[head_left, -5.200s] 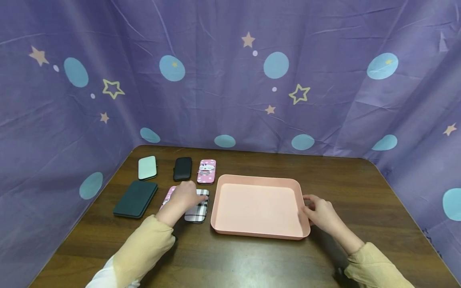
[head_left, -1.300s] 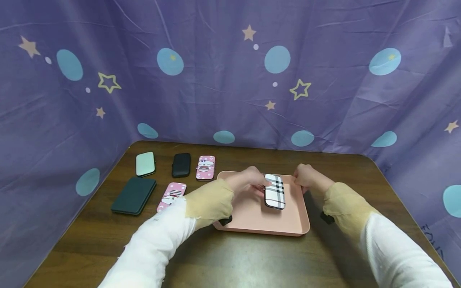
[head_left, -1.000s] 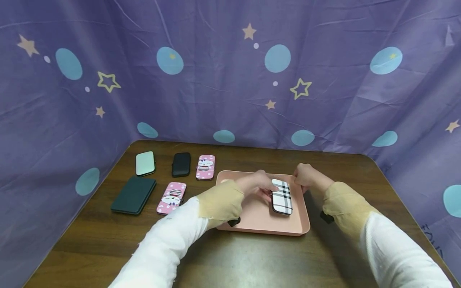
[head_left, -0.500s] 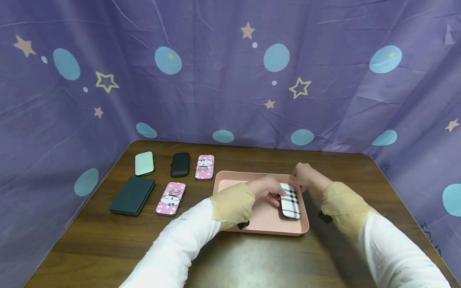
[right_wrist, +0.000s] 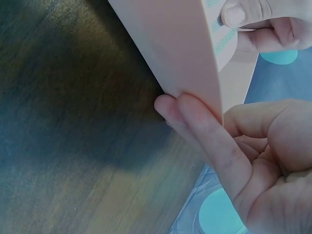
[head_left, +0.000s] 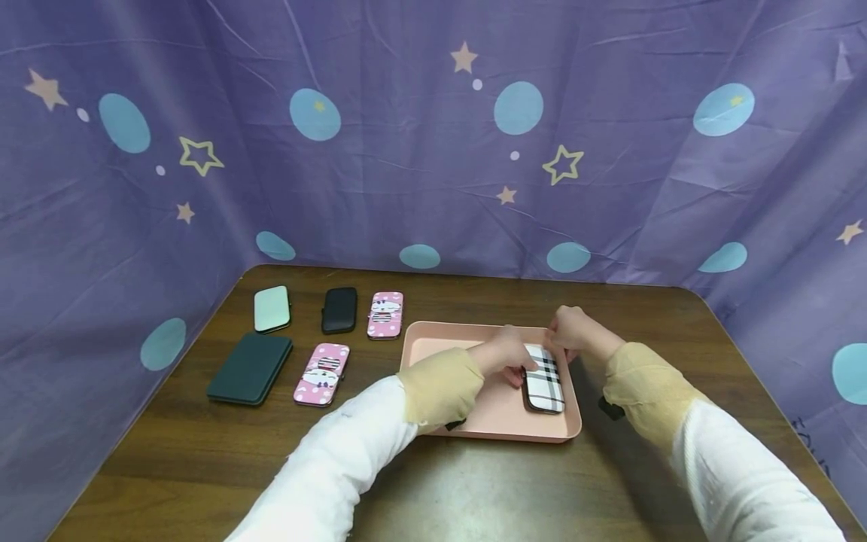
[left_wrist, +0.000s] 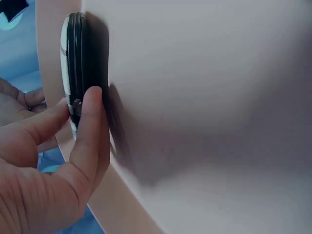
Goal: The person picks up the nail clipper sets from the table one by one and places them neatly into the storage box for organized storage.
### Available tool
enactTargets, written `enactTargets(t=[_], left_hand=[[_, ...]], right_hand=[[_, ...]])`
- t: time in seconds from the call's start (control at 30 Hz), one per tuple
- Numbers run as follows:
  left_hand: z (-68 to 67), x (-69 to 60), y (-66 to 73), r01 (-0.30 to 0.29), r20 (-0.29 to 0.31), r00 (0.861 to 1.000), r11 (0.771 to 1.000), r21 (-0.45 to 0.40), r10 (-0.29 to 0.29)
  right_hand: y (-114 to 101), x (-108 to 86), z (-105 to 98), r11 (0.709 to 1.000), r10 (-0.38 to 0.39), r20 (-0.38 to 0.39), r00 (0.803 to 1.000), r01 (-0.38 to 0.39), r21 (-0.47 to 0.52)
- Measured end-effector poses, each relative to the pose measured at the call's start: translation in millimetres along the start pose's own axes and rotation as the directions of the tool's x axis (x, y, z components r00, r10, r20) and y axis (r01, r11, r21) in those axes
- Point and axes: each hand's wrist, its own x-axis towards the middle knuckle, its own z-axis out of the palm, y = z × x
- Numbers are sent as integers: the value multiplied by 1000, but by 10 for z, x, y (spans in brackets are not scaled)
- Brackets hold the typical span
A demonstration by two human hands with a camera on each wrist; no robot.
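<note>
My left hand (head_left: 508, 354) reaches into the pink tray (head_left: 488, 437) and holds a black-and-white plaid clasp case (head_left: 547, 388) near its right wall. In the left wrist view, thumb and fingers pinch one edge of the case (left_wrist: 77, 53), beside its small metal clasp (left_wrist: 77, 107). Whether the case rests fully on the tray floor is hard to tell. My right hand (head_left: 574, 330) grips the tray's far right corner. The right wrist view has its fingers outside the wall (right_wrist: 180, 53) and the thumb on the inner side.
Left of the tray on the wooden table (head_left: 433, 497) lie a mint case (head_left: 272, 308), a black case (head_left: 339, 309), two pink cartoon-cat cases (head_left: 385, 315) and a larger dark green flat case (head_left: 250, 368). A purple curtain (head_left: 420, 203) hangs behind.
The plaid case has gone from the table left of the tray into the tray's right side. My right hand shifted from the tray's right edge to the far corner. Little moved in the last half second.
</note>
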Motion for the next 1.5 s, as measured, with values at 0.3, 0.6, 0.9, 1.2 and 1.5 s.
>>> enactTargets(t=[0.3, 0.6, 0.9, 1.2, 1.5], left_hand=[[11, 14, 79, -95, -99, 982, 869, 486, 162], [-14, -33, 125, -91, -91, 979, 790, 606, 182], [-275, -140, 250, -118, 11, 990, 800, 589, 138], [-623, -378, 266, -238, -30, 948, 772, 589, 316], [-902, -657, 88, -322, -139, 824, 656, 683, 549]], right_hand=[[-5, -11, -12, 998, -25, -40, 999, 23, -56], [-20, -17, -19, 999, -11, -32, 999, 10, -38], [-19, -25, -18, 1000, -17, -27, 999, 18, 10], [-7, 7, 14, 999, 16, -38, 999, -14, 40], [-9, 4, 19, 994, -35, -23, 999, 33, -100]])
